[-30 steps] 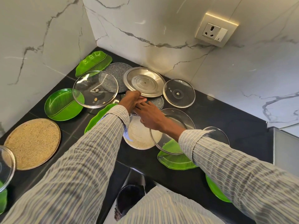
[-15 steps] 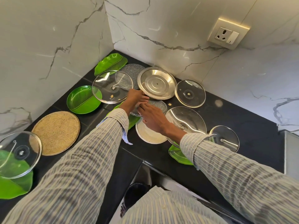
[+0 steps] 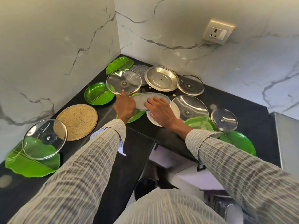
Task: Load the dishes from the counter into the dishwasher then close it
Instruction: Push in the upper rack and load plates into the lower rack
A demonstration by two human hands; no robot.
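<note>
Speckled grey plate: a second ago it lay flat under both hands among the other dishes; now its far edge is tilted up off the counter, in the middle of the spread, over the rim of a green plate and a white plate
Left hand: at the plate's left edge, fingers curled toward the rim; the tips are hidden, so I cannot tell how firmly it grips, or whether it also touches the glass lid just above
Right hand: fingers spread fairly wide and lying flat on the plate's upper face, pressing, not curled round it
Meaning for the task: this plate looks like the piece now being picked up, so loading is at an early stage
Glass lid beside it: just behind the left hand, overlapping a second grey plate
Steel plate: further back near the wall, untouched
Rest of the counter: more glass lids, green leaf-shaped plates and a tan round plate still wait
Dishwasher: only a dark opening below the counter edge; I cannot tell its state
</note>
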